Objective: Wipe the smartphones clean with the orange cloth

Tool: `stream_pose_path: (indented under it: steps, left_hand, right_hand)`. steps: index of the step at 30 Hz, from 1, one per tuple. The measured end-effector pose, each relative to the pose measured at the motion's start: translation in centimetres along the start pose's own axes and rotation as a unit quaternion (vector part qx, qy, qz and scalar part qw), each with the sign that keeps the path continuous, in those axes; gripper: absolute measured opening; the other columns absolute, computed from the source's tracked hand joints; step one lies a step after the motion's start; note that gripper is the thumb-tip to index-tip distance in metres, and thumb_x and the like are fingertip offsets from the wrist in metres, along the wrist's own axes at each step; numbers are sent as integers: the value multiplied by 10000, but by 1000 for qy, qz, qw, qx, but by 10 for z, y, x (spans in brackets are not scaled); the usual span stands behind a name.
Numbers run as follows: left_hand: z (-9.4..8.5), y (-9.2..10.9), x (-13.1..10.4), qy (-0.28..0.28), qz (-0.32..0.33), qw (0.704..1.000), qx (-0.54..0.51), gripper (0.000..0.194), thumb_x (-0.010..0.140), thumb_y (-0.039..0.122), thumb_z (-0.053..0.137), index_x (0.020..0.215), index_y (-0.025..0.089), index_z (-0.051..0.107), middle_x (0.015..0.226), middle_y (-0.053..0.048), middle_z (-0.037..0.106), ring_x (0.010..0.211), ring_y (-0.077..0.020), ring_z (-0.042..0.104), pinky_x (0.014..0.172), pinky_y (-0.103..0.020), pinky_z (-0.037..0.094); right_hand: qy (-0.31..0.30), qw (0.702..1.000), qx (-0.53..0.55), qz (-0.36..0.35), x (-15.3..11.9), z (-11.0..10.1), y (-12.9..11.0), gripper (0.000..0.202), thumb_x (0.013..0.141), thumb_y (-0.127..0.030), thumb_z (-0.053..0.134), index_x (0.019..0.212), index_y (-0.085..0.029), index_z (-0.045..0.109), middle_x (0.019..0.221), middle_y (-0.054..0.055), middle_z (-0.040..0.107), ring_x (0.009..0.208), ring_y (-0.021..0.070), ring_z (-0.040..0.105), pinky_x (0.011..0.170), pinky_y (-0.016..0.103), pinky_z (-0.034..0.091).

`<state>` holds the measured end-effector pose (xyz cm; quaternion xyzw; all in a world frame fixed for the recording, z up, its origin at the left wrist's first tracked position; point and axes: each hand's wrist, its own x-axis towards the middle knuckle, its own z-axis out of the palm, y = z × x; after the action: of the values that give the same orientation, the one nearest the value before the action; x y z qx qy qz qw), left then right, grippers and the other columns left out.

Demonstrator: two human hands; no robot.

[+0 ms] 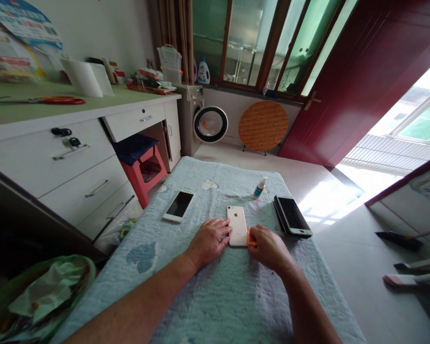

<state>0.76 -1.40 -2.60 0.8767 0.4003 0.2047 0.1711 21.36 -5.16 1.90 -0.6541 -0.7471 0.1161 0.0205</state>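
1. A light blue quilted cover (pixel 208 291) with leaf and flower patterns lies over the low surface in front of the person.
2. To the left stand a white desk (pixel 25 157) with a green top and, beside it, a red stool (pixel 143 179) with a dark blue seat.
3. Farther back are a washing machine (pixel 189 122) with its round door open and a round wooden tabletop (pixel 263 125) leaning at the wall; a dark red door (pixel 329 95) is to the right.
4. A pinkish smartphone (pixel 237 224) lies back up between the hands, its camera end pointing away from the person.
5. The left hand (pixel 209 241) lies palm down, fingers slightly bent and close together, the tips at the phone's left edge.
6. The right hand (pixel 267 246) is curled, pinching an orange cloth (pixel 251 237) against the phone's right edge.
7. A white smartphone (pixel 179 206) lies screen up to the left; a small spray bottle (pixel 260 188) stands beyond, near a stack of phones (pixel 292 217) on the right.
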Motion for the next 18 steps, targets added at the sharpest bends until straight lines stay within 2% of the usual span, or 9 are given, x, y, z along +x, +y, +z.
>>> stream_pose_path:
  steps: [9,18]
  left_hand:
    - [-2,-1,-1,0,5,1000,-3,315,903,298,604,1207,230,646,1366,-62,574,1242,-251,517,1077,-435,379]
    - [-4,-2,-3,-2,8,1000,-14,321,906,317,592,1208,222,647,1365,-71,574,1243,-255,517,1078,-434,368]
  right_hand:
    - [49,997,-6,52,6,3,8,63,866,-223,526,847,-197,581,874,4,562,691,109,501,584,248,243]
    - [131,987,-56,67,8,6,4,143,897,-267,538,986,-226,642,1027,69,576,940,214,480,752,300,301]
